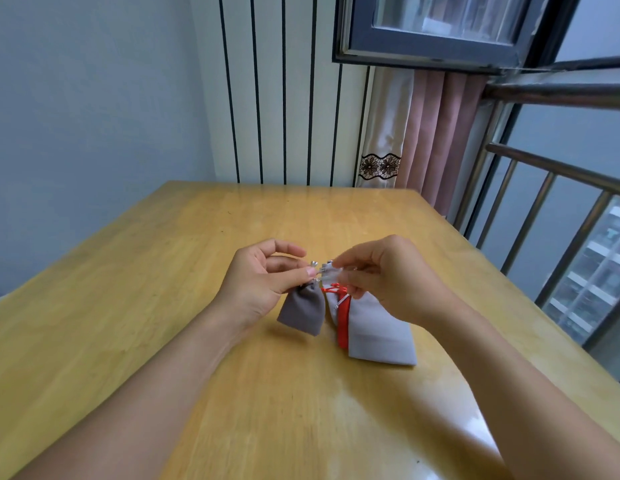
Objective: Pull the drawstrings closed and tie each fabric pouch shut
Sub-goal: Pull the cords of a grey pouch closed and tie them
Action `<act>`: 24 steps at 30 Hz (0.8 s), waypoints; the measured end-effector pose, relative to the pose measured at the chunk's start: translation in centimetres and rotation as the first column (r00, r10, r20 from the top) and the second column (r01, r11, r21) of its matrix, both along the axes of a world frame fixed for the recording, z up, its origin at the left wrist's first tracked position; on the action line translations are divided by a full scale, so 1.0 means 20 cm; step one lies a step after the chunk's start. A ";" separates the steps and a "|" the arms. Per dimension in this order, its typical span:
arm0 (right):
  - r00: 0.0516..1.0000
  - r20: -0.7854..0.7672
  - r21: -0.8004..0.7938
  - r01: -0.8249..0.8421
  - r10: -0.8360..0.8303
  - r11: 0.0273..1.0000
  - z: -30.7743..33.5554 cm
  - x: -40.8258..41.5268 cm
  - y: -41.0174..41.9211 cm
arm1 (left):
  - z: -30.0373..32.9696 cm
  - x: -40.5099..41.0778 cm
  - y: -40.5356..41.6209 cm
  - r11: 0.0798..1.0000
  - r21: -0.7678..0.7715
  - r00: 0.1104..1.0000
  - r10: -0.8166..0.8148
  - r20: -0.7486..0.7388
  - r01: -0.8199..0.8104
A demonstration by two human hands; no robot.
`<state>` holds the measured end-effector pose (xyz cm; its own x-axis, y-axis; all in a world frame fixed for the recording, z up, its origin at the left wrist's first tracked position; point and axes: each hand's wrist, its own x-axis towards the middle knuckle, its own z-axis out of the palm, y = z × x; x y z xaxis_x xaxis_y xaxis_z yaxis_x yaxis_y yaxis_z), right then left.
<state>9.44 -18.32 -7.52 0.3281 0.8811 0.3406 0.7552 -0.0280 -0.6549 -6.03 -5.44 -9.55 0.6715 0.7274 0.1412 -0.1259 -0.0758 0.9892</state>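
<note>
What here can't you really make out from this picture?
- Head view: the drawstrings of the small grey pouch are thin and blurred between the left hand and right hand; whether a knot exists is unclear.
- The red pouch is mostly hidden behind the large grey pouch.

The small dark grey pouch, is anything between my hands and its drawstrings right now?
Nothing visible is. The left hand and right hand both pinch the drawstrings above the small dark grey pouch, which hangs off the table. The larger light grey pouch lies beside it, not between.
</note>
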 end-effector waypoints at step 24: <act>0.715 -0.696 0.065 -0.024 0.062 0.998 -0.07 -0.02 0.04 | -0.01 0.00 -0.07 0.973 0.204 0.991 -0.124 0.056 0.110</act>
